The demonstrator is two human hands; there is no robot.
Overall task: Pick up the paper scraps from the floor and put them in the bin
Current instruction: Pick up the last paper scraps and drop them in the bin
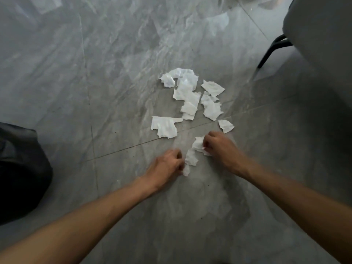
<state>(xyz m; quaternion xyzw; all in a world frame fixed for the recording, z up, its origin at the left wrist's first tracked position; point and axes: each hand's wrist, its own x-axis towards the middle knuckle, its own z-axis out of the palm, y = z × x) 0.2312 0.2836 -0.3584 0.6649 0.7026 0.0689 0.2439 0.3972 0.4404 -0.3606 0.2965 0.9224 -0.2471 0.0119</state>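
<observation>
Both hands reach down to the grey marble-patterned floor (114, 82), bare forearms coming in from the bottom corners. On the left hand (167, 162) the fingers are curled in tight, and their tips pinch the lower edge of a long scrap (191, 159) of white paper that runs up and to the right from them. On the right hand (219, 145), just beyond and to the right, the fingers are also bent, gripping a crumpled scrap (197, 143) whose torn edge shows under the knuckles. The two held pieces touch or overlap between the hands, though motion blur hides exactly how.

Most of the other paper scraps (187, 92) lie flat on the floor further out, in a loose cluster with several pieces overlapping. One squarish piece (164, 127) lies apart to the left, and a small piece (226, 125) lies just above the right hand.

Well apart on the left edge sits the bin (21, 168), lined with a dark bag, its mouth in shadow. A grey chair (320, 35) with a black leg (270, 52) fills the upper right corner
</observation>
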